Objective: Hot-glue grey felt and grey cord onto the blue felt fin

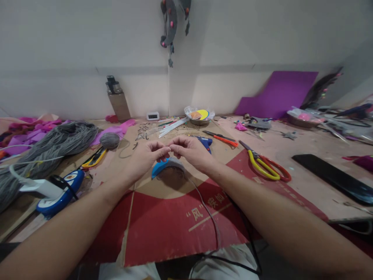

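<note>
A small crescent [159,167] stands arched above the cardboard. Its left part is bare blue, and its right part is covered in grey yarn [176,165]. My left hand [150,154] is closed, with its fingertips on the crescent's upper edge. Beside it, my right hand [189,151] is also closed at the top of the crescent, thumb and fingers pinched together. The two sets of fingertips meet, and what lies exactly between them is partly hidden. From the crescent's right end a grey strand [204,204] trails down to my lap.
Red-and-brown cardboard [157,225] covers the table in front. Scissors [264,163], a craft knife [94,157], a blue glue gun [206,143] and a black phone [335,177] lie around it. At left are a grey yarn skein [67,144] and a blue power strip [62,194].
</note>
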The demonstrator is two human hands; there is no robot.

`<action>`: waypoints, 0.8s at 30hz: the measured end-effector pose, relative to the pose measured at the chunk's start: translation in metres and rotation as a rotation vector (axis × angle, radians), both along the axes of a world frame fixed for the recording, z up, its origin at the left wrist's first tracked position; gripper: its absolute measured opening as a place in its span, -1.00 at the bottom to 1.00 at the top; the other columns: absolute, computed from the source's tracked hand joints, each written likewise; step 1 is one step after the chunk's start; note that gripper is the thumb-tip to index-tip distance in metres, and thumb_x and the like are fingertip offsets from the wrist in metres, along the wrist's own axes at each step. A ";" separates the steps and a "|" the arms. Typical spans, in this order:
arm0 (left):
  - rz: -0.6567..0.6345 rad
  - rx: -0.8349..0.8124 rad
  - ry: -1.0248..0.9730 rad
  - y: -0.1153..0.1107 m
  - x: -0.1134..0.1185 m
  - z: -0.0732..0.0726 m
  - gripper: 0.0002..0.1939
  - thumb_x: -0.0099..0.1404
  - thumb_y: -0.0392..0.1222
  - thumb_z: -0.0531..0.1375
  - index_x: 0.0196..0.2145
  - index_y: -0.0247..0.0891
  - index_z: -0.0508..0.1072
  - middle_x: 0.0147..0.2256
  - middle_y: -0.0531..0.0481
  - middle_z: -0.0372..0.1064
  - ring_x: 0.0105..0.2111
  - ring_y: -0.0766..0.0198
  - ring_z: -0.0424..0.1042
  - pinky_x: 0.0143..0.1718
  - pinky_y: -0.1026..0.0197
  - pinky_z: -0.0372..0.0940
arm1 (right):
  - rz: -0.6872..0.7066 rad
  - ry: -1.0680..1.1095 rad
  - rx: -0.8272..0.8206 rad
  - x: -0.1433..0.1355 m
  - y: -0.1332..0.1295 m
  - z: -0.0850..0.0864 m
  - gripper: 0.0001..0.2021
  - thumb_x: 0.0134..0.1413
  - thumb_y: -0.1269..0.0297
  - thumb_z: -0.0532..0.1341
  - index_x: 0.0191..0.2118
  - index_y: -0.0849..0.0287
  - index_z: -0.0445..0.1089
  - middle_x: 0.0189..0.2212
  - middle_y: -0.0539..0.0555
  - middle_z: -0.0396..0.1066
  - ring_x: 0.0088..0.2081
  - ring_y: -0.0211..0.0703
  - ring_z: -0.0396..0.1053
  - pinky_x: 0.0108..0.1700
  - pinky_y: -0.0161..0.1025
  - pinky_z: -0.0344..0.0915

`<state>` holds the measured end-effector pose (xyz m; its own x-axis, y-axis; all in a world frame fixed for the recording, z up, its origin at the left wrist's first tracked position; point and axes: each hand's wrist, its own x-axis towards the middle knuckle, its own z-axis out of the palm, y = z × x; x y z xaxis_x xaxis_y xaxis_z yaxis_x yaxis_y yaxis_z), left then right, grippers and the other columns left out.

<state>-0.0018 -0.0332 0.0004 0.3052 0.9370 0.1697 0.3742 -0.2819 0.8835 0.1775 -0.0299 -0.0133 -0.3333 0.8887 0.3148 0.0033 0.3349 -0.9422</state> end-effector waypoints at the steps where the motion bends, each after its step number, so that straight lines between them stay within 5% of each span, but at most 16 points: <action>1: 0.000 -0.001 -0.007 -0.001 0.000 0.001 -0.67 0.16 0.08 0.27 -0.43 -0.29 0.48 -0.46 0.01 0.45 -0.46 0.32 0.34 -0.38 0.26 0.23 | 0.002 -0.013 0.007 0.000 -0.001 0.001 -0.89 0.04 0.26 0.23 -0.37 0.18 0.38 -0.51 -0.08 0.32 -0.50 -0.37 0.19 -0.39 -0.33 0.18; 12: -0.034 -0.063 -0.092 0.003 0.000 -0.001 -0.75 0.11 -0.02 0.31 -0.44 -0.28 0.47 -0.50 0.05 0.41 -0.49 0.36 0.32 -0.40 0.28 0.25 | -0.119 -0.273 0.290 0.002 -0.004 0.002 -0.92 0.10 0.32 0.14 -0.39 0.17 0.31 -0.45 -0.02 0.34 -0.41 -0.29 0.26 -0.34 -0.30 0.17; 20: -0.026 -0.065 -0.064 0.005 -0.001 -0.005 -0.75 0.08 -0.03 0.33 -0.40 -0.28 0.51 -0.43 0.01 0.48 -0.45 0.32 0.37 -0.34 0.25 0.28 | -0.239 -0.252 0.211 0.003 0.005 -0.004 -0.94 0.04 0.35 0.12 -0.43 0.15 0.24 -0.54 -0.07 0.24 -0.48 -0.30 0.17 -0.40 -0.30 0.14; 24: -0.037 -0.072 -0.078 0.006 -0.001 -0.005 -0.75 0.13 -0.02 0.30 -0.42 -0.29 0.51 -0.44 0.00 0.48 -0.45 0.32 0.38 -0.34 0.26 0.27 | -0.135 -0.106 0.082 0.004 0.004 0.000 -0.88 0.10 0.25 0.13 -0.39 0.16 0.28 -0.54 -0.07 0.26 -0.50 -0.32 0.22 -0.39 -0.29 0.22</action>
